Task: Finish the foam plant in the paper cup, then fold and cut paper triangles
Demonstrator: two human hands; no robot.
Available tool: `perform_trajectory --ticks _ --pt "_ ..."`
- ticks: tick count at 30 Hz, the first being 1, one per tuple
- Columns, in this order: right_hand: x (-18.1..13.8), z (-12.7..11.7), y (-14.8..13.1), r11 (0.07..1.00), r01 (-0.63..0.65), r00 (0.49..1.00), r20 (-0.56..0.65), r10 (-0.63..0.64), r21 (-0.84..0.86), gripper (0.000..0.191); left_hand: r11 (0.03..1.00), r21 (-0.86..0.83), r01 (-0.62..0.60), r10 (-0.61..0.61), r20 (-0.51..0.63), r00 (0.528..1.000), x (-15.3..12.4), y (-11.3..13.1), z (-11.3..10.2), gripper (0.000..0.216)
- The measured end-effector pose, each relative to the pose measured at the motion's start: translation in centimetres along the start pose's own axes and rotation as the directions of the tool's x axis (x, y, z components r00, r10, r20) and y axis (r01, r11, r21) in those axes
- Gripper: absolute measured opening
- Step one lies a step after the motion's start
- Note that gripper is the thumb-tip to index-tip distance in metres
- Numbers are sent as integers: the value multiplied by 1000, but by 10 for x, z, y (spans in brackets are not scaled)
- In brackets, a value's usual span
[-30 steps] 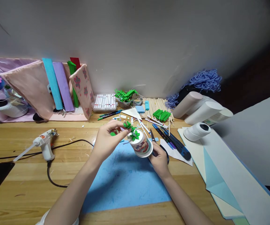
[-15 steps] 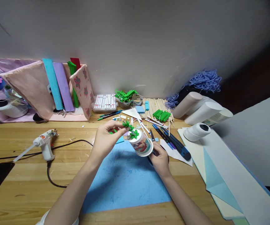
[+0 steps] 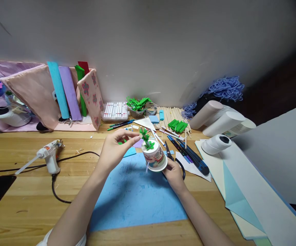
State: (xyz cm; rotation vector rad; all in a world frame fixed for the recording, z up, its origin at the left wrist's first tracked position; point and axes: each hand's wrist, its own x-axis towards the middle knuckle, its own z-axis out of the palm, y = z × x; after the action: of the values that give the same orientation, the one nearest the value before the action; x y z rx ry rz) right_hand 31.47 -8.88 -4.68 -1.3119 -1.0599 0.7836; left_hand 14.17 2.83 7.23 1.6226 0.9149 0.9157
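Note:
A white paper cup (image 3: 154, 159) with a coloured picture on its side is held tilted above the blue mat (image 3: 137, 198), base upward. A stem with tiers of green leaves (image 3: 145, 136) stands on that base. My left hand (image 3: 119, 147) has thumb and forefinger closed together at the left edge of the leaves, apparently pinching them. My right hand (image 3: 174, 174) grips the cup from the right by its rim; some of its fingers are hidden behind it. A thin pale strand hangs by the cup's lower left. Black-handled scissors (image 3: 180, 167) lie just beyond my right hand.
A hot glue gun (image 3: 50, 159) with its cord lies left. Behind are a marker box (image 3: 115, 111), a bowl of green strips (image 3: 137, 106), wooden sticks (image 3: 172, 116) and paper scraps. Pens (image 3: 180, 148), a white cone (image 3: 216, 144) and foam sheets (image 3: 255, 191) are right.
The leafy stem, which leaned left in my left fingers, now stands more upright on the cup. The cup has turned slightly and the pale strand shows beside it. More of the scissors is visible.

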Motion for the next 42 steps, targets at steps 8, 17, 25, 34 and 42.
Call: perform_trajectory --ticks 8,17,25,34,42 --pt "-2 1 -2 1000 -28 997 71 28 7 25 999 37 11 -9 -36 999 1 -2 3 22" --pt "-3 1 -3 999 -14 993 119 10 29 20 996 -35 80 -79 26 997 3 -6 0 22" --pt "-3 0 -7 999 40 993 114 -37 -29 20 971 -167 173 -149 150 977 2 1 -2 18" --pt "-2 1 -13 991 96 993 81 -89 -95 17 956 -226 186 -118 282 952 -3 5 -3 20" --pt "-5 -5 -2 977 142 990 15 -141 -156 15 996 -86 29 -4 269 963 -8 10 -3 19"
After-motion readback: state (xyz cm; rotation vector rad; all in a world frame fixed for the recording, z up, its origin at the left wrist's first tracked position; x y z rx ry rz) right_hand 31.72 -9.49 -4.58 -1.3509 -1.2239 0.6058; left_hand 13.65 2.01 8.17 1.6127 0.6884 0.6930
